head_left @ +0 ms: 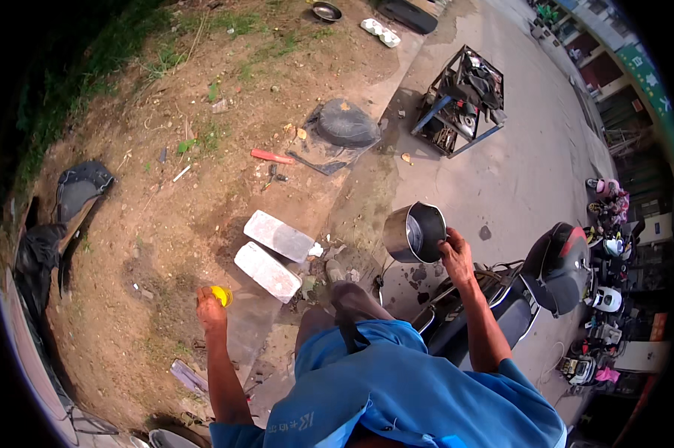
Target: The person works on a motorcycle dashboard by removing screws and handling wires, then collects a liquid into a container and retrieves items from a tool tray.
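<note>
My right hand (pixel 456 254) grips the rim of a silver metal pot (pixel 398 234), which is tilted so its dark inside shows. The pot is raised over the pavement in front of me, beside a parked scooter (pixel 494 317). Out to the left, my left hand (pixel 208 308) is closed around a small yellow round object (pixel 222 296); its exact kind is hard to make out. Between my hands, two pale blocks (pixel 279 236) lie side by side on the ground, close to my feet.
A metal cart (pixel 460 104) loaded with tools and parts stands ahead on the right. Ahead lie a black dome-shaped piece (pixel 344 124) and a red-handled tool (pixel 272 156). Several scooters (pixel 607 300) line the far right. A black scooter seat part (pixel 83 190) lies at the left.
</note>
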Demonstrator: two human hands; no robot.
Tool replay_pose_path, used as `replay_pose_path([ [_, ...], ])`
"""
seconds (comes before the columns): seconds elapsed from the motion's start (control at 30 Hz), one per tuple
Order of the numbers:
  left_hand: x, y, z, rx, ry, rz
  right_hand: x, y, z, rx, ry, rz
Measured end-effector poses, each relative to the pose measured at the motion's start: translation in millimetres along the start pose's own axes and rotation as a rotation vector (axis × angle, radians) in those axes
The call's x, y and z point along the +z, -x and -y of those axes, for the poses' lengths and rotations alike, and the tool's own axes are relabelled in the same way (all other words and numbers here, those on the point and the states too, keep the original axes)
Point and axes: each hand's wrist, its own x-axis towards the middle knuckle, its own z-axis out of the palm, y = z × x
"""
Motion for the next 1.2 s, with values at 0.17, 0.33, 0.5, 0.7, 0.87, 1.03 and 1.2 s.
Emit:
replay_pose_path([
  [0.17, 46.9, 14.2, 21.8, 0.026, 0.003, 0.136, -13.3, 27.3, -17.7, 0.033, 0.215, -0.162],
  [0.33, 84.9, 20.6, 28.4, -0.031, -0.003, 0.153, -30.6, 29.7, -29.0, 0.048, 0.189, -0.231],
  [0.5, 66.0, 26.5, 16.2, -0.221, -0.034, 0.176, -43.4, -6.9, -25.1, 0.071, 0.210, -0.236],
  [0.7, 4.2, 40.4, -56.7, -0.296, -0.017, -0.332, -68.3, -85.3, -20.9, 0.111, 0.202, -0.236],
  [0.87, 28.8, -33.9, -108.0, -0.204, 0.624, -0.091, -98.9, -131.7, -5.0, 0.017, 0.141, -0.201],
  [1.03, -0.8, -67.8, -409.2, -0.029, 1.121, 0.396, -117.1, -164.5, 0.4, -0.104, 0.101, -0.192],
  [1.2, 5.4, -109.5, -571.9, 0.146, 1.299, 1.015, -140.8, -180.2, 14.2, -0.110, -0.024, -0.287],
])
